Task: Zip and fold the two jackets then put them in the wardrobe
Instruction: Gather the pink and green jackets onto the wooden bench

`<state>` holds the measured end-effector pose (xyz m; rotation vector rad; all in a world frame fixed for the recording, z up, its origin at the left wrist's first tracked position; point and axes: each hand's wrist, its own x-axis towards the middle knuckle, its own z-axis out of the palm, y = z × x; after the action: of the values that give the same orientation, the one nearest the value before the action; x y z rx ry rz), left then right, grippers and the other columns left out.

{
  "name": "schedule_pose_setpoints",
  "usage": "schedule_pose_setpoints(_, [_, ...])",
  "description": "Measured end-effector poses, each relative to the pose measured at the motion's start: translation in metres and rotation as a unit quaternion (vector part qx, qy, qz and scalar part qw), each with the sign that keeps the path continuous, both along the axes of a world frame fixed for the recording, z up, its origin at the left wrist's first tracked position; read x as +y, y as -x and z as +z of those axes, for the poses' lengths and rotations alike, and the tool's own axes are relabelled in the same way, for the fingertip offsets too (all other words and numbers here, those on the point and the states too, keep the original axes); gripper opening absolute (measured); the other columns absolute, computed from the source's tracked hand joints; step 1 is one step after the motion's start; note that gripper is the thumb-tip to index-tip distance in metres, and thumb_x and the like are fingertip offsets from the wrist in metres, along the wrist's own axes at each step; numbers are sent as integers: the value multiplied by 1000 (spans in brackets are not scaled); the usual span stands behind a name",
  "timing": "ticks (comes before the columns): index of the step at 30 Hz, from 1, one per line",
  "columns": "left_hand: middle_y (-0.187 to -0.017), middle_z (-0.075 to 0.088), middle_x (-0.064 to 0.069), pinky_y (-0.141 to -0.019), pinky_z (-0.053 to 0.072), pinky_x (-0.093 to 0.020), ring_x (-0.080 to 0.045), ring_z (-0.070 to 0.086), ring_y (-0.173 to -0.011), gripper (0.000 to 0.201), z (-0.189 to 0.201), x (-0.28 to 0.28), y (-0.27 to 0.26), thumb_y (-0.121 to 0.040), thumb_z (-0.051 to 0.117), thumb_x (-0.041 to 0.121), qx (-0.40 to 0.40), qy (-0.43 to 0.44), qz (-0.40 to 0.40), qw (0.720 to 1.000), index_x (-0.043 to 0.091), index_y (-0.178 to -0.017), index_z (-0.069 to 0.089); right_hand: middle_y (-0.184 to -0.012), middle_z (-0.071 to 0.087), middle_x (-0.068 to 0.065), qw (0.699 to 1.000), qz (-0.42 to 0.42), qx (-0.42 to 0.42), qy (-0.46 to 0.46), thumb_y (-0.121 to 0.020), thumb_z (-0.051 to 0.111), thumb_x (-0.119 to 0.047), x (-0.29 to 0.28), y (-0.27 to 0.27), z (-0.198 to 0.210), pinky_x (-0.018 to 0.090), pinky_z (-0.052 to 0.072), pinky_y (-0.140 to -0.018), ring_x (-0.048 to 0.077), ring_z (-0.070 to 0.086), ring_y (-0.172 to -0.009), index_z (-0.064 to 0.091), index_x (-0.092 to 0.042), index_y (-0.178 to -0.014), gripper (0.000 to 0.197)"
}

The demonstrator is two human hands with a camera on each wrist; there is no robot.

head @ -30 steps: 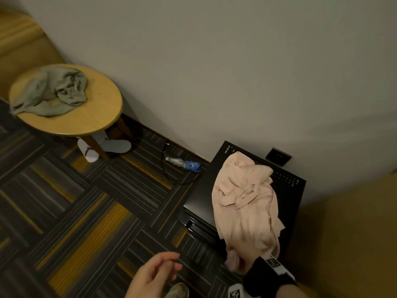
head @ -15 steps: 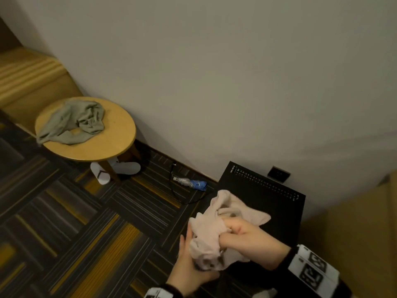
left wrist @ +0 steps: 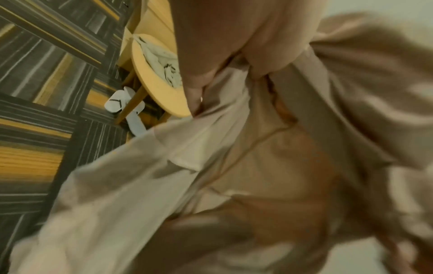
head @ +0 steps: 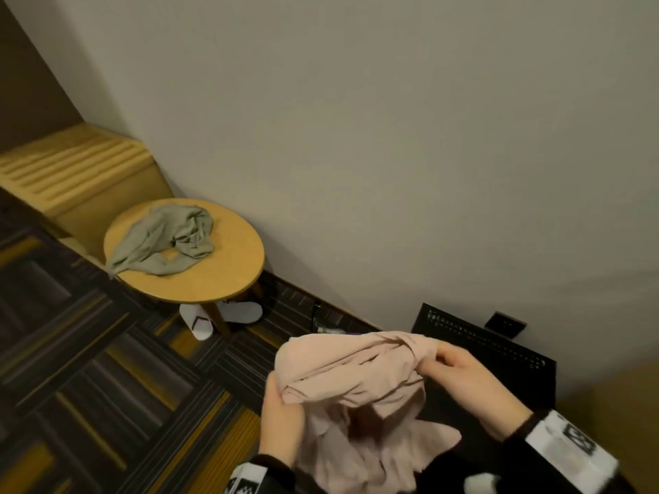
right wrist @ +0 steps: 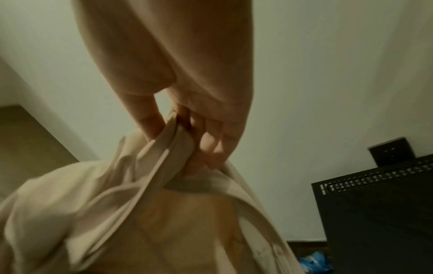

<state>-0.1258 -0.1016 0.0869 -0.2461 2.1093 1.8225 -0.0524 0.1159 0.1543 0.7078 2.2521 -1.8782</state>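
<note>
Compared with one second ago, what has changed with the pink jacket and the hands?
The pink jacket left the black cabinet; both the left hand and the right hand now hold it up, bunched. The green jacket stayed on the round table.

Soft, matt pink cloth jacket (head: 356,372), creased and thin, is seen bunched. A crumpled sage-green cloth jacket (head: 164,244) is shown on the smooth, satin round wooden table (head: 228,279). Matt black perforated metal cabinet (head: 499,354); ribbed striped carpet (head: 89,369).
</note>
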Motion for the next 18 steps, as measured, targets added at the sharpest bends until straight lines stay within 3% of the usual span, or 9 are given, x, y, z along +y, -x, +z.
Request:
schedule_pose_setpoints(3, [-95, 58, -1, -73, 44, -31, -15, 56, -86, 17, 19, -40, 35, -91, 54, 3, 37, -11, 56, 998, 20, -90, 52, -89, 70, 2, 999, -10, -44, -17, -89, 57, -9, -18, 14, -28, 25, 48, -79, 16, 66, -85, 64, -21, -96, 15])
schedule_pose_setpoints(6, [-92, 61, -2, -72, 48, -32, -15, 58, -82, 38, 34, -77, 51, -83, 50, -17, 76, -14, 30, 997, 16, -102, 52, -91, 70, 2, 996, -5, -83, 8, -90, 57, -13, -33, 28, -46, 25, 48, -77, 15, 66, -84, 66, -22, -98, 15])
schedule_pose_setpoints(8, [-93, 61, -2, -75, 49, -35, -17, 59, -84, 46, 41, -102, 64, -82, 46, -21, 93, -18, 41, 995, 16, -109, 51, -96, 70, 3, 993, -6, -109, 33, -92, 55, -16, -42, 40, -53, 26, 48, -75, 16, 66, -87, 69, -22, -97, 16])
schedule_pose_setpoints(11, [-97, 61, -6, -81, 48, -42, -21, 59, -88, 42, 53, -130, 85, -83, 49, -18, 105, -38, 72, 991, 16, -109, 51, -98, 68, 6, 993, -15, -114, 40, -93, 51, -15, -56, 63, -60, 23, 46, -69, 17, 66, -85, 69, -20, -96, 18])
schedule_pose_setpoints(18, [-100, 62, -5, -80, 49, -40, -19, 59, -90, 52, 68, -184, 135, -82, 51, -17, 158, -44, 119, 979, 32, -98, 53, -92, 70, 7, 994, -12, -95, 52, -93, 51, -12, -76, 139, -69, 25, 48, -70, 17, 65, -79, 70, -16, -93, 19])
